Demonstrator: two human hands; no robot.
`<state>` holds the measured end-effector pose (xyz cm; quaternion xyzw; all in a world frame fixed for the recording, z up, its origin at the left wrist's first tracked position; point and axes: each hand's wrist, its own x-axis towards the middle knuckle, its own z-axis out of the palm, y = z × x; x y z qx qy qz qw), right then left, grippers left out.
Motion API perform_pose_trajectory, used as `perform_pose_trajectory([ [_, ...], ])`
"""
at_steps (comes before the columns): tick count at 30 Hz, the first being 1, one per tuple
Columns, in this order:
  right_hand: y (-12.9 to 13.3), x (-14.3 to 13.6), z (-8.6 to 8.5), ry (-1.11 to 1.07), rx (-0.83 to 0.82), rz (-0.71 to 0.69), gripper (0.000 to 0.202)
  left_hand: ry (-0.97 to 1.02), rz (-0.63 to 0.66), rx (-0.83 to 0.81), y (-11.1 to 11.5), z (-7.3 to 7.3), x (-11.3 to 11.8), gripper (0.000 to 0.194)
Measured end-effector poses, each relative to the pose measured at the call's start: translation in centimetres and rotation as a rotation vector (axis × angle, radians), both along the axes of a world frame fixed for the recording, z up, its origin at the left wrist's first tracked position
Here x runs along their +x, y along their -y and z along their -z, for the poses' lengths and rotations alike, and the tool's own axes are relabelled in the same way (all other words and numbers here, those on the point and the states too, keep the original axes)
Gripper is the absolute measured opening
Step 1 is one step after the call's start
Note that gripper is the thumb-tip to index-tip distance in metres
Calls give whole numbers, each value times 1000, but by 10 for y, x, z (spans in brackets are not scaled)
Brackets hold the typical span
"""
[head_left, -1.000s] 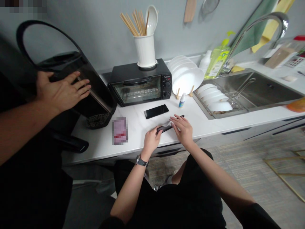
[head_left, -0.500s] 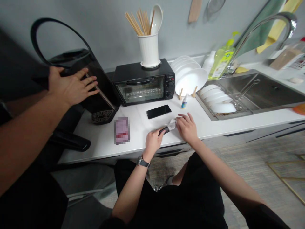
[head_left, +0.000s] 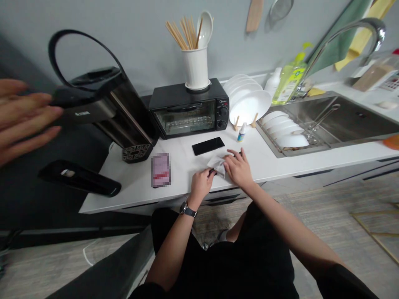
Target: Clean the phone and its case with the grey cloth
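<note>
My left hand [head_left: 201, 184] grips one end of a slim black object [head_left: 213, 170] just above the counter's front edge; its kind I cannot make out. In my right hand [head_left: 238, 168] is a thin white wipe [head_left: 217, 164], pressed round the object's middle. The object's dark far end shows past my right fingers. Behind my hands a black smartphone [head_left: 208, 145] lies flat on the white counter [head_left: 183, 166]. A small spray bottle [head_left: 242, 132] with a blue label stands beyond it. To the left lies a blurred-out pinkish packet [head_left: 161, 170].
Another person's hand [head_left: 28, 116] reaches in from the left, near a black water dispenser [head_left: 124, 112]. A black cylinder-like item [head_left: 81, 178] overhangs the left end. A toaster oven [head_left: 188, 116], racked plates [head_left: 249, 101] and a sink [head_left: 352, 124] line the back and right.
My right hand has shifted slightly left along the black object, and the wipe has spread wider. The other person's hand has left the dispenser and moved to the far left.
</note>
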<state>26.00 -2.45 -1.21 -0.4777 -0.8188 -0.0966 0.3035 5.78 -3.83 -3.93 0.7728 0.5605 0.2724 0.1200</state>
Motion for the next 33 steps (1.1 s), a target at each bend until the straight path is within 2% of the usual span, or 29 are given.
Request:
perform_pose_trajectory([
  [2, -13, 25, -3, -34, 3, 112, 32, 11, -1, -14, 1, -4, 2, 27],
  [4, -16, 31, -6, -69, 8, 172, 32, 5, -4, -39, 1, -7, 3, 30],
  [6, -9, 12, -9, -91, 0, 137, 31, -38, -10, -73, 1, -8, 4, 30],
  [10, 18, -48, -9, -59, -57, -102, 26, -143, -22, -136, 0, -6, 2, 23],
  [12, 22, -58, -7, -27, -45, -164, 25, -150, -23, -140, 0, -5, 0, 24],
  [15, 9, -29, -1, -5, 3, -150, 28, -121, -7, -117, 0, -6, -1, 24],
  [18, -11, 16, 5, -52, 29, -1, 34, -30, 8, -75, 1, -8, 1, 28],
  [20, -16, 29, 7, -87, 44, 103, 36, 19, -3, -61, 1, -10, 2, 29],
  [21, -15, 26, 9, -98, 45, 129, 36, 29, -9, -59, 1, -10, 3, 29],
  [23, -4, 4, 12, -99, 30, 98, 35, 15, -14, -67, 0, -10, 2, 28],
  [26, 18, -42, 16, -50, -13, -77, 45, -34, -14, -105, -1, -8, -1, 20],
  [28, 26, -55, 16, 11, -28, -184, 53, -54, -16, -127, -2, -7, -3, 18],
  [30, 22, -43, 15, 62, -40, -210, 57, -52, -17, -128, -2, -8, -4, 22],
  [33, 3, 2, 13, 47, -47, -78, 57, -26, -16, -107, -1, -11, -1, 28],
])
